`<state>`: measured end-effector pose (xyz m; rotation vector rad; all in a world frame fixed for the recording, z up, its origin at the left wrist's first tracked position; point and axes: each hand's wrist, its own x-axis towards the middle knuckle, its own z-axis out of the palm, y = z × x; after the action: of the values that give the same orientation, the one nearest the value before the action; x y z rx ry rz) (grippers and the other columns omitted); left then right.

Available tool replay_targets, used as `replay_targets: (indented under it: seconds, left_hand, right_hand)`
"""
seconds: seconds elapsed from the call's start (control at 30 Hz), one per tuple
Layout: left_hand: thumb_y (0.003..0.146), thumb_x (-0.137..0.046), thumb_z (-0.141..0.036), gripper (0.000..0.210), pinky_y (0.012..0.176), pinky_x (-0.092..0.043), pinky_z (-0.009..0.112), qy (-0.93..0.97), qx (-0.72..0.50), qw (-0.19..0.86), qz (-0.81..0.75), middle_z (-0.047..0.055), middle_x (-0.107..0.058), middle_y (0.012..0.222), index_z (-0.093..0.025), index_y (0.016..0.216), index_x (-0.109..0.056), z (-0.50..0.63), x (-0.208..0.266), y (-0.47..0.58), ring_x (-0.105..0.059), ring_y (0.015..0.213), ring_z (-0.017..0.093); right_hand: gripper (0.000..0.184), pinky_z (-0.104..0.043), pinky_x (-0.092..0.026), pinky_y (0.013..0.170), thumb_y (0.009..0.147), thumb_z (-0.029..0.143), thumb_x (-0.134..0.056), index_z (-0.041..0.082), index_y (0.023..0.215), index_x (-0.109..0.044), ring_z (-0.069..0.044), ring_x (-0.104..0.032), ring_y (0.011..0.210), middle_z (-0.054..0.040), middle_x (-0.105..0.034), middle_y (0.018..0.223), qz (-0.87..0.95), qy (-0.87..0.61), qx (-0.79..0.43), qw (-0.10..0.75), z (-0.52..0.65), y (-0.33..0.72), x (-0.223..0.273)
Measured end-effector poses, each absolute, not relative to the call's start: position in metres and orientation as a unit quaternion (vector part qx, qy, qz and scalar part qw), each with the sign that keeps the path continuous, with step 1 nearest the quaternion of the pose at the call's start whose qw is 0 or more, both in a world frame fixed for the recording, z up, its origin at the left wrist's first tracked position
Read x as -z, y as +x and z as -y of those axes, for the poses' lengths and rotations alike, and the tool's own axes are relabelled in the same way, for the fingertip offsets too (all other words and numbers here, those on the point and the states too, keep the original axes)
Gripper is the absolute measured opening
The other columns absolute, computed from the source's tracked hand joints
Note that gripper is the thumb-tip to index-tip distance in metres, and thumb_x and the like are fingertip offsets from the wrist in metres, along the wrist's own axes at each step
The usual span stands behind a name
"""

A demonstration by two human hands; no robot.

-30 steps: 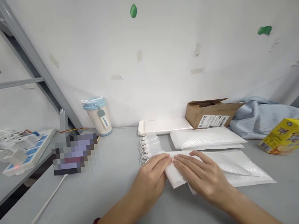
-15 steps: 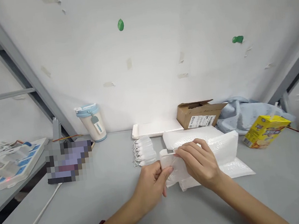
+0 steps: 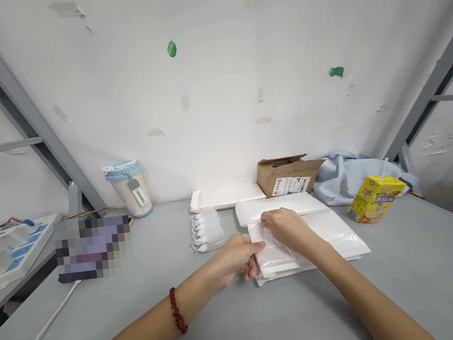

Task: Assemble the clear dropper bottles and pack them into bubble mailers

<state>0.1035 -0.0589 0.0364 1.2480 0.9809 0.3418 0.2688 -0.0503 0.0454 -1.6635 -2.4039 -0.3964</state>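
White bubble mailers [image 3: 340,231] lie overlapping on the grey table. My left hand [image 3: 238,256] grips the left edge of the top one, thumb above and fingers underneath. Curled over that same mailer, my right hand [image 3: 288,231] has its fingertips closed on the upper left part; exactly what they pinch is partly hidden. Left of the mailers lies a row of small white tubes with looped strings [image 3: 207,231]; what they are I cannot tell.
Behind stand an open cardboard box [image 3: 288,176] and a flat white stack [image 3: 229,196]. A light-blue cloth [image 3: 342,176] and yellow drink carton [image 3: 377,199] are right. Left are a tumbler [image 3: 131,192], a blurred phone [image 3: 96,247], its cable and a power strip [image 3: 23,253].
The mailer's raised part now lies flat on the others. My left hand has slid along its left edge, and my right hand has curled its fingers. The view has shifted slightly right.
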Motion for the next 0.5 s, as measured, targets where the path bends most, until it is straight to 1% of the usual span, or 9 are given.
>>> replay_targets:
  seconds: [0.07, 0.17, 0.27, 0.33, 0.4, 0.47, 0.5]
  left_hand:
    - [0.076, -0.053, -0.05, 0.038, 0.032, -0.023, 0.02, 0.593, -0.137, 0.656, -0.447, -0.003, -0.053, 0.039, -0.016, 0.061, -0.048, 0.057, -0.035, 0.102, -0.036, 0.028, 0.006]
    - [0.077, -0.048, -0.053, 0.039, 0.03, -0.017, 0.02, 0.611, -0.127, 0.631, -0.461, 0.003, -0.065, 0.052, -0.017, 0.063, -0.047, 0.056, -0.032, 0.099, -0.028, 0.027, 0.004]
    - [0.077, -0.048, -0.054, 0.039, 0.03, -0.012, 0.021, 0.617, -0.1, 0.621, -0.472, 0.004, -0.067, 0.056, -0.018, 0.062, -0.045, 0.055, -0.031, 0.097, -0.024, 0.027, 0.004]
    - [0.079, -0.045, -0.054, 0.043, 0.03, -0.015, 0.021, 0.656, -0.074, 0.584, -0.472, 0.006, -0.068, 0.056, -0.017, 0.058, -0.047, 0.054, -0.032, 0.096, -0.024, 0.027, 0.004]
    - [0.081, -0.041, -0.051, 0.045, 0.031, -0.022, 0.021, 0.724, -0.059, 0.49, -0.481, 0.006, -0.066, 0.053, -0.015, 0.055, -0.052, 0.052, -0.035, 0.095, -0.029, 0.027, 0.005]
    - [0.084, -0.038, -0.045, 0.045, 0.035, -0.031, 0.022, 0.775, -0.07, 0.376, -0.503, 0.006, -0.065, 0.05, -0.014, 0.056, -0.056, 0.045, -0.041, 0.094, -0.04, 0.031, 0.008]
    - [0.085, -0.037, -0.041, 0.044, 0.039, -0.035, 0.022, 0.787, -0.086, 0.327, -0.515, 0.006, -0.065, 0.051, -0.013, 0.058, -0.058, 0.04, -0.045, 0.092, -0.047, 0.037, 0.01]
  right_hand:
    - [0.015, -0.026, -0.026, 0.051, 0.084, 0.015, -0.053, 0.015, 0.073, -0.063, -0.016, -0.061, 0.061, -0.0043, -0.069, 0.07, 0.809, -0.568, 0.124, 0.087, 0.05, 0.27, -0.046]
    - [0.016, -0.025, -0.027, 0.053, 0.085, 0.017, -0.053, 0.016, 0.074, -0.064, -0.016, -0.061, 0.064, -0.0038, -0.068, 0.072, 0.809, -0.569, 0.115, 0.084, 0.05, 0.268, -0.046]
    - [0.017, -0.025, -0.028, 0.053, 0.085, 0.017, -0.053, 0.016, 0.073, -0.064, -0.016, -0.061, 0.065, -0.0044, -0.067, 0.072, 0.81, -0.569, 0.111, 0.089, 0.05, 0.265, -0.046]
    - [0.017, -0.025, -0.029, 0.054, 0.085, 0.017, -0.052, 0.016, 0.073, -0.064, -0.016, -0.06, 0.066, -0.0047, -0.066, 0.073, 0.81, -0.568, 0.11, 0.098, 0.05, 0.265, -0.046]
    - [0.016, -0.025, -0.031, 0.056, 0.085, 0.017, -0.052, 0.016, 0.075, -0.064, -0.016, -0.06, 0.068, -0.0047, -0.065, 0.075, 0.809, -0.566, 0.111, 0.11, 0.05, 0.265, -0.046]
    - [0.015, -0.024, -0.033, 0.059, 0.086, 0.019, -0.052, 0.017, 0.079, -0.064, -0.015, -0.059, 0.072, -0.0049, -0.065, 0.08, 0.809, -0.563, 0.113, 0.124, 0.05, 0.265, -0.046]
    - [0.015, -0.024, -0.034, 0.06, 0.087, 0.02, -0.051, 0.017, 0.081, -0.064, -0.015, -0.059, 0.074, -0.0051, -0.065, 0.082, 0.809, -0.561, 0.114, 0.131, 0.05, 0.265, -0.045]
